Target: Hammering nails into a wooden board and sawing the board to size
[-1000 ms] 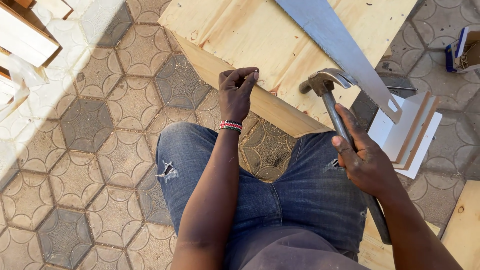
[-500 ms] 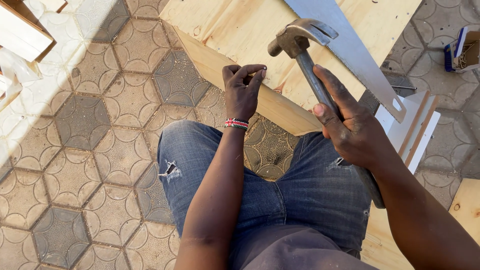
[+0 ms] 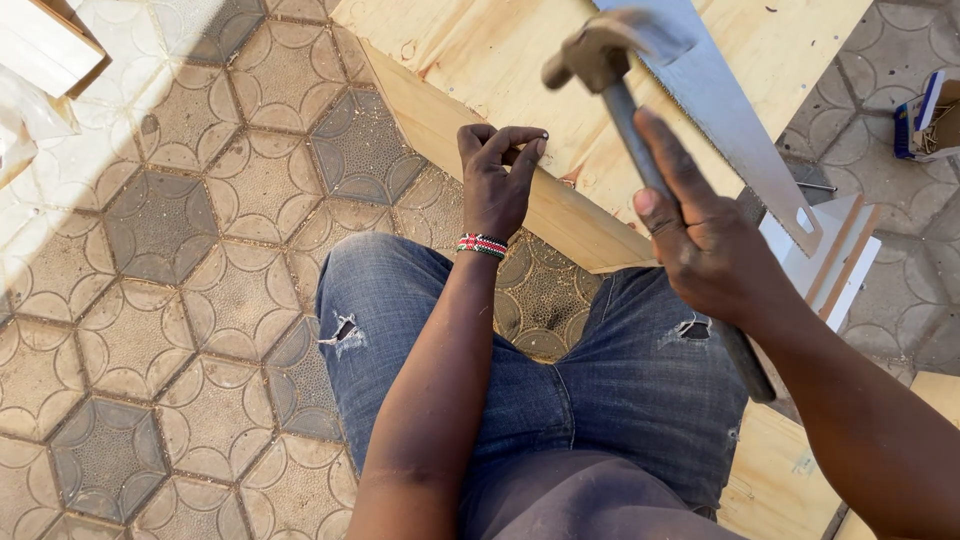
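I see an outdoor floor [image 3: 180,300] of hexagonal paving stones, grey and tan, lit by hard sunlight with sharp shadows; pale boards [image 3: 40,50] lie at top left.

Raised claw hammer [image 3: 610,75]; pale plywood board [image 3: 480,60]

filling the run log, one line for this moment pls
left hand: pinches small nail on plywood board edge | right hand: grips hammer, raised | handsaw: lies on board

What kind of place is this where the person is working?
Probably an outdoor carpentry spot on a paved yard. Patterned hexagonal paving tiles lie in sunlight, a handsaw rests on a plywood board, and the right hand holds a hammer.
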